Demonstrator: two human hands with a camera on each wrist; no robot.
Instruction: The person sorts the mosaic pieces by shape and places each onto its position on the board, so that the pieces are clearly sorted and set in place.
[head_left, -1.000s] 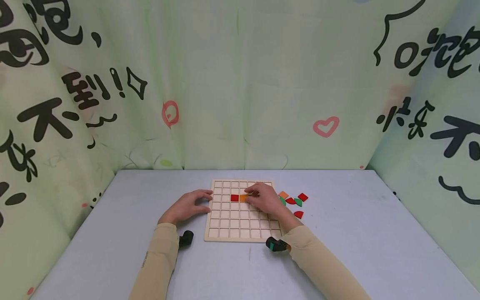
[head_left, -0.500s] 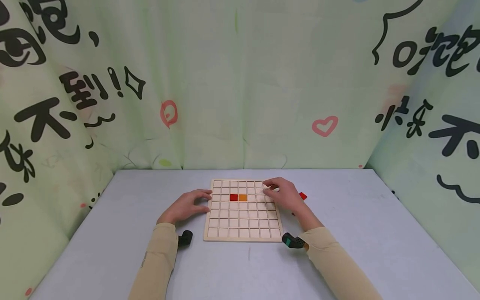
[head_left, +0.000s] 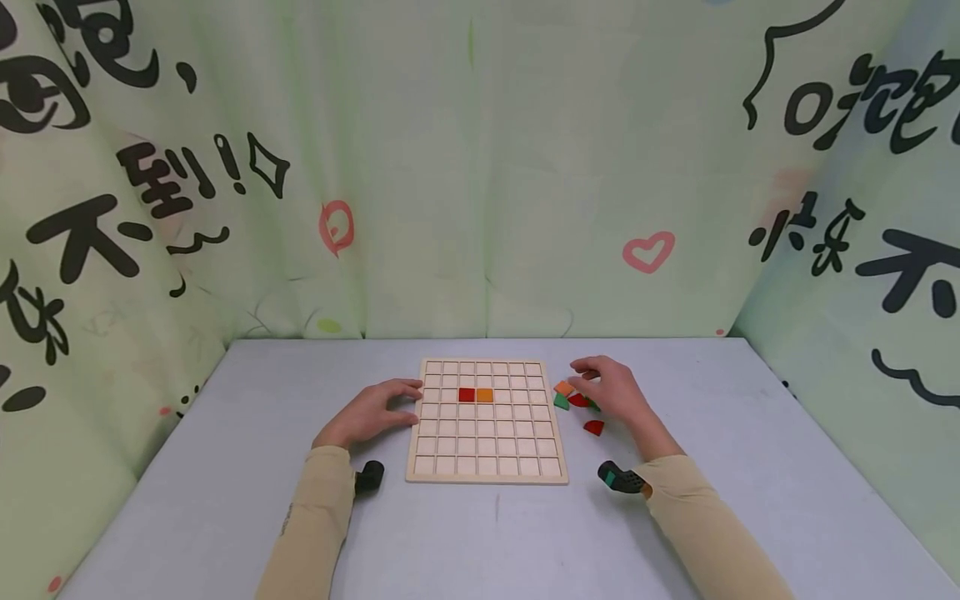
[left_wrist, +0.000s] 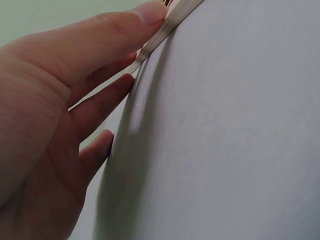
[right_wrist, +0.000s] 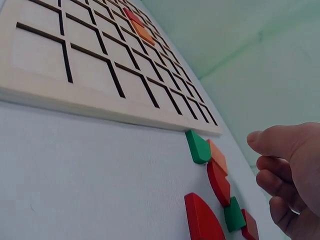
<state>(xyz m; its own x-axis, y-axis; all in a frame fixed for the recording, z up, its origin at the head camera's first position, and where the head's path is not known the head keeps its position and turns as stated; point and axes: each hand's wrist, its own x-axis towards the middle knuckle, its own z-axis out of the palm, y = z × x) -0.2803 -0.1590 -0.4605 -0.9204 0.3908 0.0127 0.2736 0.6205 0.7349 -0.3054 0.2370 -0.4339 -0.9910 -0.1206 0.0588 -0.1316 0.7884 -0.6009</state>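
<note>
- The wooden grid board (head_left: 487, 428) lay flat on the table (head_left: 480, 537); it looked stiff and fairly light, likely to slide if nudged, with its raised outer rim the best hold.
- The left hand (head_left: 371, 412) had thumb and fingers spread wide, tips at the board's left rim.
- The board sat nearly square to the person, its grid columns running away; no clear long axis could be told.
- A red square tile (head_left: 467, 395) and an orange square tile (head_left: 485, 395) sat side by side in neighbouring cells, their row running left to right.
- Loose pieces lay right of the board; the nearest, a red quarter-round tile (head_left: 594, 427), seemed to face its curve away from the person.
- These looked small, hard, smooth and perhaps slippery, best pinched by opposite side edges.
- The right hand (head_left: 611, 390) hovered over them, fingers loosely bent, thumb apart, with nothing visible in its grasp.
</note>
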